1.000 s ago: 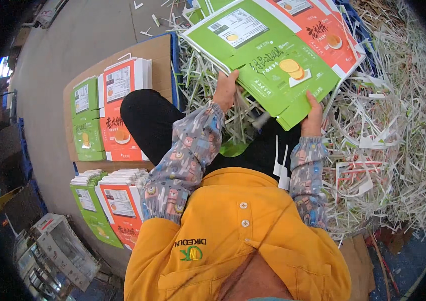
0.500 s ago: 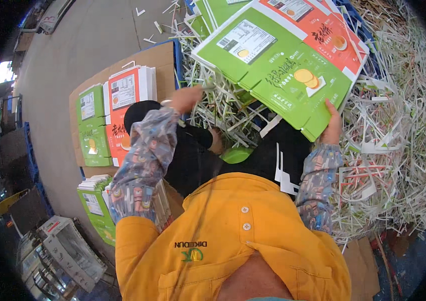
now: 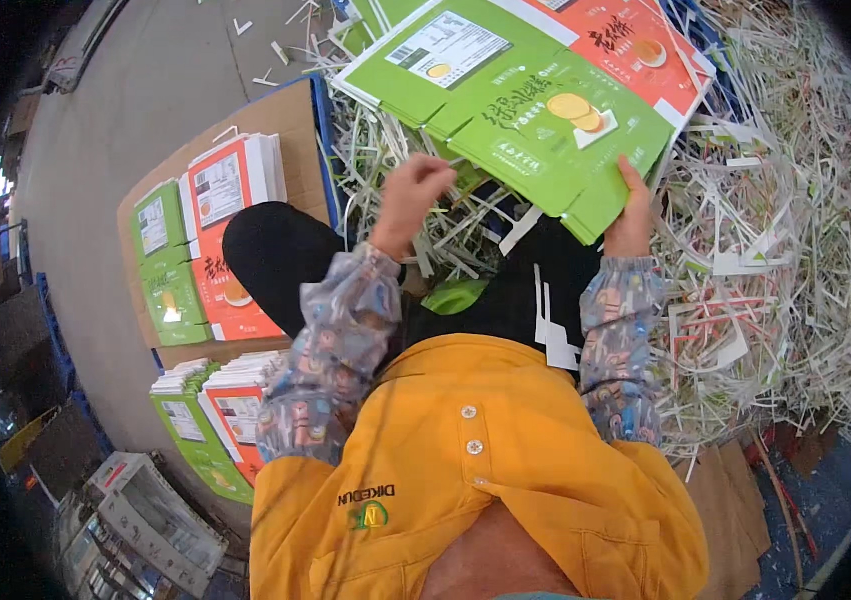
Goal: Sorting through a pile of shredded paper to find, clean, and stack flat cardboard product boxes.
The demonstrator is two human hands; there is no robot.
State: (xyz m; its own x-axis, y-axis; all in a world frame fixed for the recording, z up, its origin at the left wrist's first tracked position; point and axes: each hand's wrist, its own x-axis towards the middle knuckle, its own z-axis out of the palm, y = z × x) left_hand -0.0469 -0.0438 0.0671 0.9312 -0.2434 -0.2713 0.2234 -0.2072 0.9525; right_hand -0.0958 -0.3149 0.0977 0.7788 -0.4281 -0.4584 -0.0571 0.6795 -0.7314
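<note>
Green and orange printed cardboard sheets (image 3: pixel 505 135), in a stack, lie tilted in front of me. My right hand (image 3: pixel 632 212) grips their near right corner, thumb on top and fingers underneath. Just off the sheets' lower left edge is my left hand (image 3: pixel 413 200), its fingers curled together; whatever they hold, if anything, is hidden. Thin paper offcuts (image 3: pixel 440 235) lie below and around it. A white cut strip (image 3: pixel 555 345) rests on my right thigh.
Stacks of green sheets (image 3: pixel 167 265) and orange sheets (image 3: pixel 230 240) stand on brown cardboard (image 3: pixel 295 120) at the left, with more sheets (image 3: pixel 190 435) nearer me. A large heap of shredded paper (image 3: pixel 795 220) fills the right. Grey floor (image 3: pixel 180 80) lies beyond at the far left.
My left hand has moved right, closer to my body's midline, its fingers curled. The right hand keeps its grip on the sheets. The whole view has shifted a little.
</note>
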